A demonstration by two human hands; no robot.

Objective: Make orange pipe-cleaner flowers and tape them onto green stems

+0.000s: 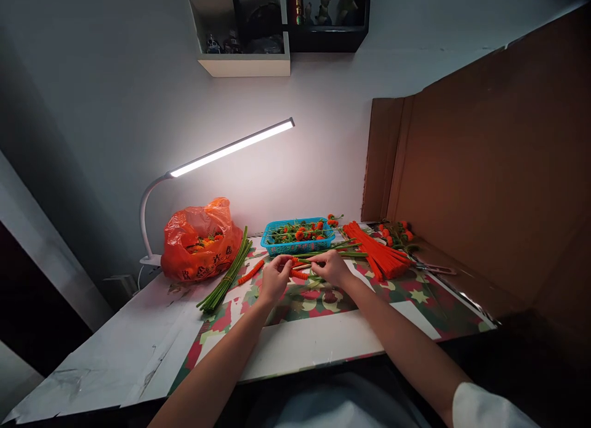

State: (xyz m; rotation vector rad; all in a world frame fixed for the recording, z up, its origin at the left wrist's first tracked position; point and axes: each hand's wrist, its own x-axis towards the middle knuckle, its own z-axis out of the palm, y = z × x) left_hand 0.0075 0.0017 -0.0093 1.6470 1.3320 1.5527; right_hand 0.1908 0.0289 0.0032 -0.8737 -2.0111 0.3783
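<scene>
My left hand [276, 279] is closed in a pinch on an orange fuzzy pipe cleaner, mostly covered by the fingers. To its right, my right hand [331, 268] pinches a thin green stem whose left end reaches toward the left fingertips. Just below the fingertips lies an orange coiled pipe cleaner [299, 274]. Another orange coil [252, 272] rests on the mat left of my left hand. Beyond both hands stands a blue basket [278, 249] holding small orange flowers with green stems. Fingers hide where stem and pipe cleaner meet.
Left are a tied bundle of green stems [226, 280] and an orange plastic bag [184, 271] of flowers. A lit lamp [231, 149] arches overhead. Right lie red-orange pipe cleaners [381, 255], loose flowers [386, 234] and scissors [436, 269]. Cardboard [484, 169] walls the right side.
</scene>
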